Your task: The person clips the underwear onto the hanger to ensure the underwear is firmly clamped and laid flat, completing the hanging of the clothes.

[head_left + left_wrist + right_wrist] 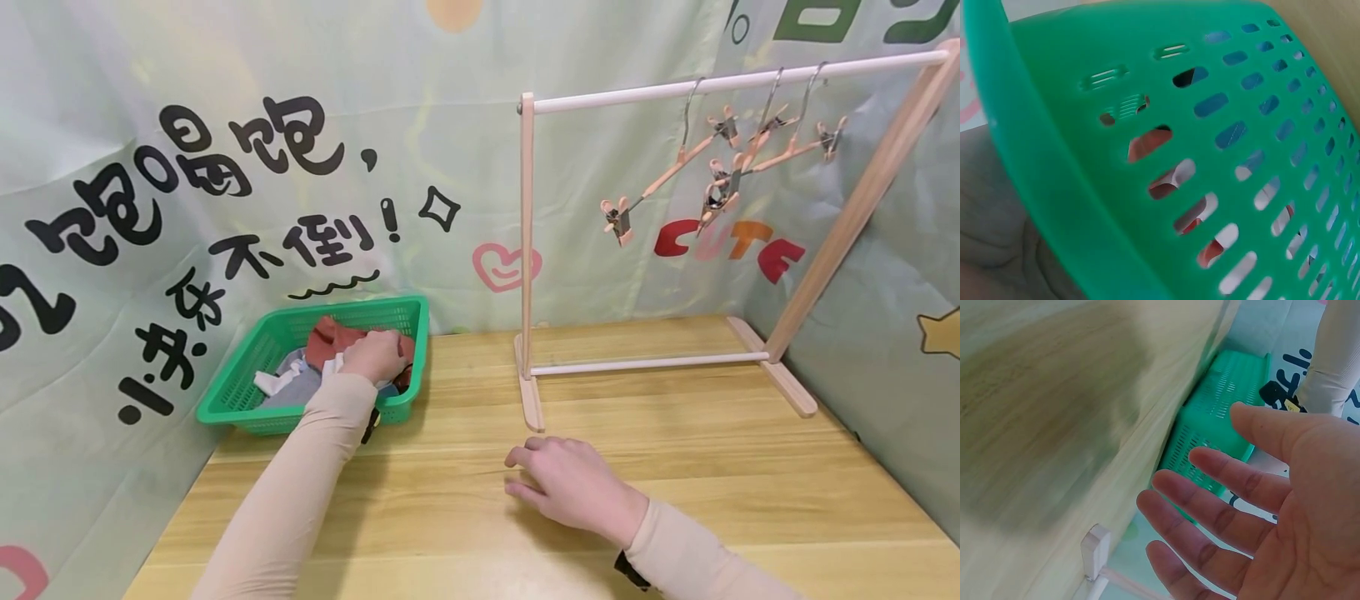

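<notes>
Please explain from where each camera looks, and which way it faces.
Head: on the head, facing forward and down at the green basket, rack and table; left hand, right hand and sleeves show.
Left: on that wrist, facing the basket's wall; part of the left hand shows.
Right: on that wrist, facing table and basket past the right hand; left sleeve also shows.
Head and right views share basket and table.

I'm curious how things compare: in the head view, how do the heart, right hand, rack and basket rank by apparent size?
1. Rack
2. Basket
3. Right hand, nearer the camera
4. Heart
</notes>
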Demonstrator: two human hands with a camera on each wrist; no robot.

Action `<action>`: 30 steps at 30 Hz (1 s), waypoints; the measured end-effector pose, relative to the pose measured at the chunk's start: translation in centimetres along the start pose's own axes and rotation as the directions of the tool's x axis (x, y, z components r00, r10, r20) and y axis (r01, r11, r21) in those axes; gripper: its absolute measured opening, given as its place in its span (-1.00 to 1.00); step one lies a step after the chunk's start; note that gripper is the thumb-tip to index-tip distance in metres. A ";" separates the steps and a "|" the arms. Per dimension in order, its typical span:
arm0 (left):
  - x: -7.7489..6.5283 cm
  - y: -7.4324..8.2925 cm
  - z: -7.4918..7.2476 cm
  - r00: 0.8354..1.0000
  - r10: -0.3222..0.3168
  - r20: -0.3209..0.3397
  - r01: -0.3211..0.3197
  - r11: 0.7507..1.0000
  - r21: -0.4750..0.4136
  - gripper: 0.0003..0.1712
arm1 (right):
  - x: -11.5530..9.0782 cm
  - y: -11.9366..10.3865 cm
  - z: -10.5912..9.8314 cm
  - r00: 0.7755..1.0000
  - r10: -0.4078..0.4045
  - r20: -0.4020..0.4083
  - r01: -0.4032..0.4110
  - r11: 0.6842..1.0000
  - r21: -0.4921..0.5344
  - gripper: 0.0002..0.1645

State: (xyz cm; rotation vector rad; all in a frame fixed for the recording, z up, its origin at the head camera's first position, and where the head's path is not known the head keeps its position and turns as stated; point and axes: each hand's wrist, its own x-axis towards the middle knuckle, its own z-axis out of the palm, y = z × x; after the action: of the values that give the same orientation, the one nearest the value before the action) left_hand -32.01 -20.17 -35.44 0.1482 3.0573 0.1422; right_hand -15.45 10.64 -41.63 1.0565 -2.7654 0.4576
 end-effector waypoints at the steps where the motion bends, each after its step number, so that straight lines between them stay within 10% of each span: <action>1: 0.1 0.1 0.0 1.000 0.003 0.007 -0.003 1.000 -0.002 -0.67 | 0.0 0.0 0.0 1.000 -0.001 -0.001 0.001 1.000 -0.001 -0.68; 11: 5.6 -2.9 4.3 0.997 0.075 0.012 -0.075 0.997 0.004 -0.87 | -0.2 0.0 0.5 1.000 0.002 -0.003 -0.002 1.000 -0.005 -0.68; 24: 1.4 -1.1 1.4 0.997 0.083 -0.001 -0.083 0.996 -0.017 -0.77 | -0.5 -0.1 0.6 1.000 -0.003 0.021 0.003 1.000 -0.026 -0.72; 30: 5.5 -4.2 4.4 0.994 0.103 -0.032 -0.104 0.994 -0.022 -0.76 | -0.5 0.0 0.7 1.000 0.001 0.027 -0.001 1.000 -0.028 -0.72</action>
State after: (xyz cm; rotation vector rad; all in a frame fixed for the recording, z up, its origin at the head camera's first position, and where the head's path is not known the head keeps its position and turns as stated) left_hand -37.53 -23.35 -40.58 0.3065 3.0777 0.1884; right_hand -15.05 10.73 -42.38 1.0628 -2.7875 0.4067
